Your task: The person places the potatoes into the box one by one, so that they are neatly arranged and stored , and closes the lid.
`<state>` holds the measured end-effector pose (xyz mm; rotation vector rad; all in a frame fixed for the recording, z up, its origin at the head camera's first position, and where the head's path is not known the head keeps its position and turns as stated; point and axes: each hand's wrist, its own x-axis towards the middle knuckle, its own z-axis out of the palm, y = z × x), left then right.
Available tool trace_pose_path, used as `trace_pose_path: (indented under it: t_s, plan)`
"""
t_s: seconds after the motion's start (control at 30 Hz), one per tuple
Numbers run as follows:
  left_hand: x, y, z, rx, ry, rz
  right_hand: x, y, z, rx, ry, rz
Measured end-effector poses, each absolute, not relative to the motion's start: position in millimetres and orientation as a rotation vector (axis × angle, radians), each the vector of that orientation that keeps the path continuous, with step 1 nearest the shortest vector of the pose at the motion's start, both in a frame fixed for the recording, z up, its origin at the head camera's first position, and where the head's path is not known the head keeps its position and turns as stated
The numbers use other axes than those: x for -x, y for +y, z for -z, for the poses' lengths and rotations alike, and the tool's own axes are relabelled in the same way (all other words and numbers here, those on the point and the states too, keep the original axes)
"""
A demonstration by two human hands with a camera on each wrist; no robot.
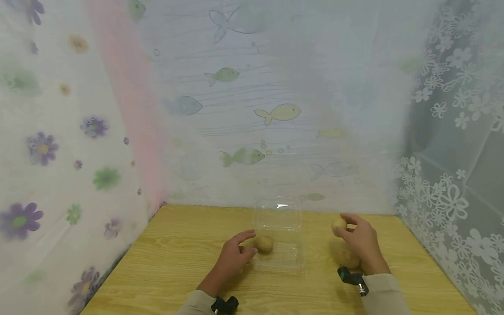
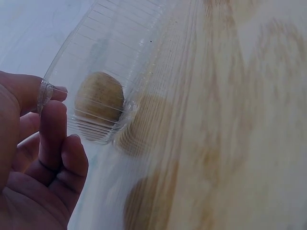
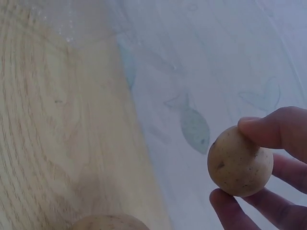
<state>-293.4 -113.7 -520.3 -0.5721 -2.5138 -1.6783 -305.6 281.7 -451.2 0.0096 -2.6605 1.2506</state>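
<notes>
"Where was room?"
"Worktop [image 1: 319,245] spread between the clear container [image 1: 286,256] and the right hand [image 1: 362,241], which pinched a round, dark-specked potato [image 3: 240,163] aloft."
"The left hand [image 1: 233,258]?"
"Pinched the container's rim; a tan potato [image 1: 264,244] lay inside."

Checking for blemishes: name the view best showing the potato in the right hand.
Right wrist: the potato is close, its dark spots clear. Head shows it small, partly behind the hand; left wrist omits it.

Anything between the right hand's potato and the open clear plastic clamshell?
Nothing visible between the held potato in the right hand and the clamshell; its lid is open. The left hand pinches the left edge, beside a second potato inside.
</notes>
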Motion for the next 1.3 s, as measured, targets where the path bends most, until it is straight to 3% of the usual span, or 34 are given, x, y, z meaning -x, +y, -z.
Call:
trace_pose_path:
  t_s: [1.3]
  plan:
    - [293,-115,518,0.546,-2.528,1.706,302,247,444,-0.164,-2.513,-1.484]
